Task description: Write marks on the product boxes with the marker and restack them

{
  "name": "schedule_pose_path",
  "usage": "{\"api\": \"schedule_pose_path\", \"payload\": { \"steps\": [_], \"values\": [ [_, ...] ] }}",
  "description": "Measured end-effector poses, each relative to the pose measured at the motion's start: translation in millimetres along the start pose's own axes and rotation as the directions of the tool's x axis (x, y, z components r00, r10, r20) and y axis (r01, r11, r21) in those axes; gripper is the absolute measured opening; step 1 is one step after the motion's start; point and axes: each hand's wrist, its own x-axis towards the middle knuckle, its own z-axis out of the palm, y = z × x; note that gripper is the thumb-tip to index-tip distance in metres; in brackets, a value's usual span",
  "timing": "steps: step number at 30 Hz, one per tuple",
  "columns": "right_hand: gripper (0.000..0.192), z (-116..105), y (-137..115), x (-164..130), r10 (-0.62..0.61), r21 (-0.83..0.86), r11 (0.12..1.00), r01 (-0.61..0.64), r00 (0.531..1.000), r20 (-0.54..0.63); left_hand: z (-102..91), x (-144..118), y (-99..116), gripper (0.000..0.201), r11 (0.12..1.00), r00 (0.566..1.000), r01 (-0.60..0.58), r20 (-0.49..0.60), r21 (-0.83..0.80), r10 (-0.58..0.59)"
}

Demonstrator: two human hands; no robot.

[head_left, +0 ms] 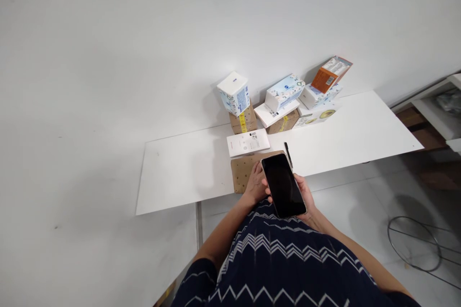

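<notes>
My right hand (306,194) grips a black-screened smartphone (283,187) tilted in front of my body; its fingertips show along the left edge. My left hand (255,184) lies with its fingers stretched over a brown, dotted, flat cardboard-like item (240,172) at the table's front edge. The phone hides part of this hand and of the brown item. Just behind lies a flat white box (248,143) with printing. A black pen (288,154) rests to the right, beyond the phone's top.
Along the wall on the white table (180,163) stand a tissue pack (234,93) on a taped brown box (244,122), another tissue pack (285,91) on stacked boxes, and an orange box (331,74) on top of a pack. A wire-ringed stand (414,243) is on the floor at right.
</notes>
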Motion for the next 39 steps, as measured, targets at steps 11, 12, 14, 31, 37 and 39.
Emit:
{"api": "schedule_pose_path", "payload": {
  "steps": [11, 12, 14, 31, 37, 39],
  "values": [
    [0.054, 3.0, 0.5, 0.0, -0.022, 0.108, 0.994, 0.018, 0.999, 0.043, 4.2, -2.7, -2.4, 0.028, 0.999, 0.999, -0.014, -0.041, -0.044, 0.012],
    [0.053, 2.9, 0.6, 0.2, -0.028, 0.120, 0.993, 0.021, 0.998, 0.052, 4.5, -2.7, -2.5, 0.029, 0.998, 0.999, -0.015, -0.045, -0.053, 0.013],
    [0.052, 2.8, 0.4, 0.6, -0.035, 0.139, 0.990, 0.025, 0.997, 0.068, 5.2, -2.5, -2.6, 0.031, 0.998, 0.998, -0.024, -0.056, -0.064, 0.021],
    [0.054, 4.5, -2.6, 1.7, -0.040, 0.124, 0.992, 0.030, 0.996, 0.082, 7.0, -2.9, -1.9, 0.028, 0.999, 0.999, -0.028, -0.034, 0.036, 0.029],
    [0.057, 0.4, -29.9, -2.9, -0.223, -0.015, 0.975, 0.223, 0.970, -0.102, 4.9, -3.0, -0.1, 0.038, 0.991, 0.998, -0.056, -0.014, 0.119, 0.058],
    [0.061, -15.5, -46.6, -2.9, -0.334, -0.117, 0.941, 0.317, 0.923, -0.190, 3.7, -2.5, 0.9, 0.036, 0.989, 0.998, -0.060, -0.018, 0.138, 0.063]
  ]
}}
